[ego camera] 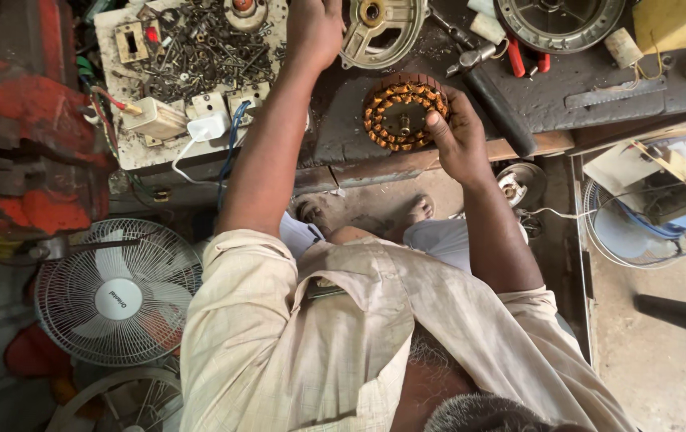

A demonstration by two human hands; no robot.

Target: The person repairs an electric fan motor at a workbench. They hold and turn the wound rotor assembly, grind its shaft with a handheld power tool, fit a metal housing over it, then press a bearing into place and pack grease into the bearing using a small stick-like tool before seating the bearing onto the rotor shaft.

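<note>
A round motor stator [397, 112] with copper windings lies on the dark workbench [567, 88]. My right hand [461, 142] grips its right rim, thumb on top of the coils. My left hand [312, 30] reaches to the far side of the bench, resting between a tray of screws and bolts [191, 50] and a silver motor end cover [381, 32]. Its fingers curl away from the camera, so what they hold is hidden.
A red bench vise [31, 152] stands at the left. A white-grilled fan [119, 300] sits on the floor below it. Red-handled pliers [523, 60], a round motor housing [559, 20] and a white plug adapter [207, 128] lie on the bench. Another fan guard [639, 236] is at the right.
</note>
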